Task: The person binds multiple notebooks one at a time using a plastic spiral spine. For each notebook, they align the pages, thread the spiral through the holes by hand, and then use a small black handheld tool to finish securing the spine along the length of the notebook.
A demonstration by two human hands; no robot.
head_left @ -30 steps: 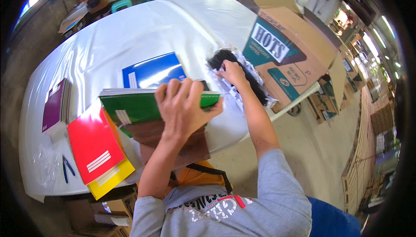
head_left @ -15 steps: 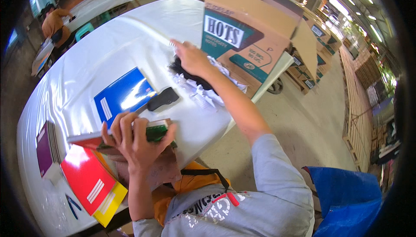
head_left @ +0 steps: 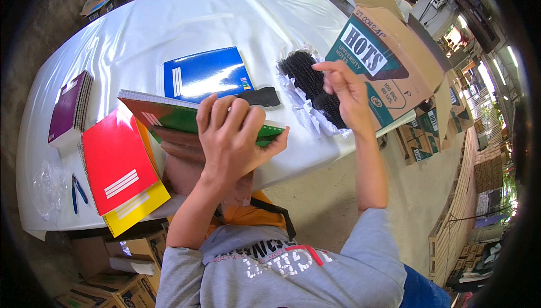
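Observation:
My left hand point(head_left: 230, 133) is closed over a green-covered notebook point(head_left: 169, 114), thumb on the near side, fingers over its top edge. The notebook is tilted on a brown block-like support point(head_left: 183, 173). My right hand point(head_left: 348, 95) is raised beside a bunch of black spiral binding coils point(head_left: 304, 74), fingers curled and pinched together. Whether a coil is between those fingertips, I cannot make out. White crumpled paper point(head_left: 301, 111) lies under the coils. Beyond the green notebook lie a blue notebook point(head_left: 205, 71) and a flat black object point(head_left: 262, 96).
At left are stacked purple notebooks point(head_left: 70, 105), red notebooks point(head_left: 121, 161), a yellow one point(head_left: 138, 209), blue-handled cutters point(head_left: 78, 192) and clear plastic point(head_left: 49, 187). An open carton point(head_left: 389, 65) stands at the right table edge. More cartons point(head_left: 127, 291) sit below the table.
My right hand has drawn back from over the coils toward their right side, fingers now curled. The left hand still grips the green notebook. The whole view has shifted.

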